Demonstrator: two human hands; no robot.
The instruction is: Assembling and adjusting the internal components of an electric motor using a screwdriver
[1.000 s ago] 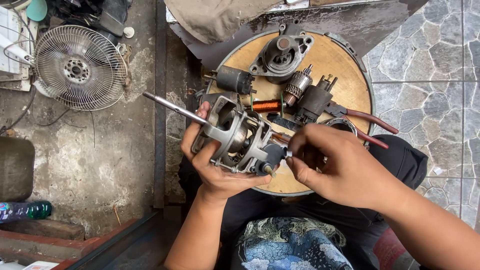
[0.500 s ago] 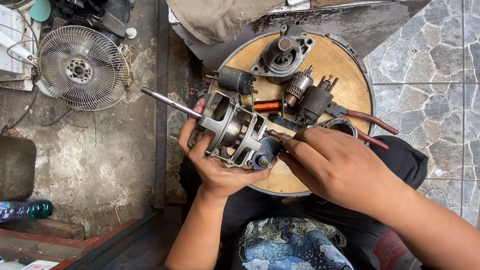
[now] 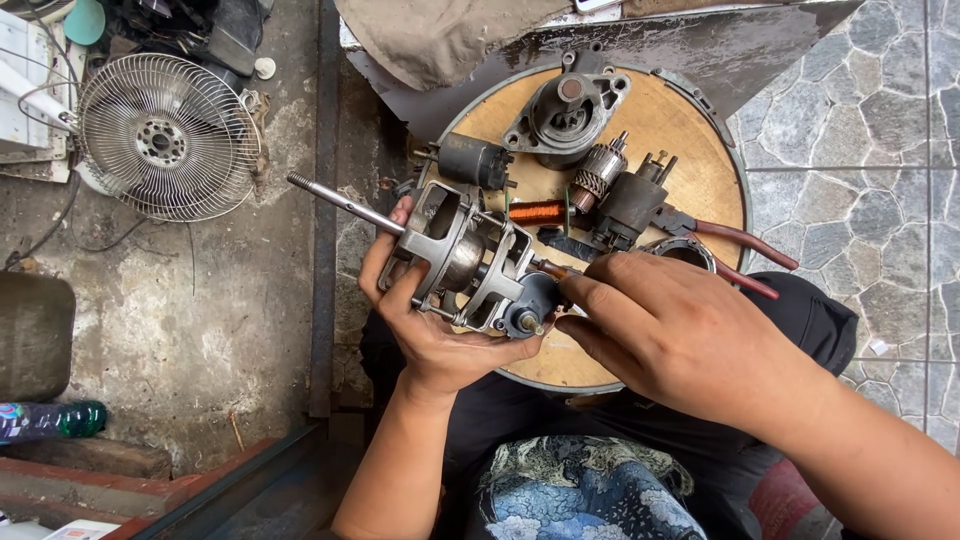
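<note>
We note one risk: the grey metal fan motor with its long steel shaft (image 3: 465,262) is carried over the round wooden work disc (image 3: 690,165) by our left hand (image 3: 425,320) alone, so a slackened grip could, in our judgement, drop it onto the loose motor parts, among them the copper-wound coil (image 3: 537,212) and red-handled pliers (image 3: 735,250). The left fingers are curled closed around the motor frame from the near side, shaft pointing far-left. Our right hand (image 3: 680,335) pinches a slim tool, mostly hidden, against the motor's right end; a slip there could nick the windings.
</note>
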